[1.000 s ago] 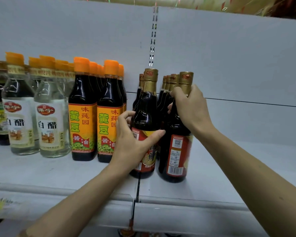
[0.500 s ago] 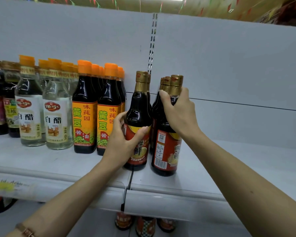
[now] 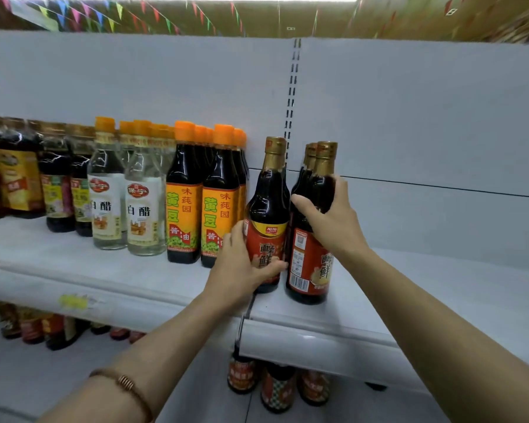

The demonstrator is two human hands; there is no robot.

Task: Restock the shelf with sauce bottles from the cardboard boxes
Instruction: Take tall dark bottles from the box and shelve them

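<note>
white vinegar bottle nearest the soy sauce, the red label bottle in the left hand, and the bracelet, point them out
white vinegar bottle (image 3: 141,209), head view, on its white label
red label bottle (image 3: 264,239), head view, on its label
bracelet (image 3: 126,383), head view, on the coiled part

Dark sauce bottles (image 3: 266,209) wear red labels and gold caps (neighbours' (image 3: 184,190) caps orange).

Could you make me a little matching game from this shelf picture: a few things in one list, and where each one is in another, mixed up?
Things:
1. left hand
2. right hand
3. white vinegar bottles
4. bracelet

Places:
A. left of the orange-capped bottles
B. on the left wrist
C. gripping a gold-capped bottle's shoulder
D. around a red label

Pairs: 1-D, 2-C, 3-A, 4-B
</note>
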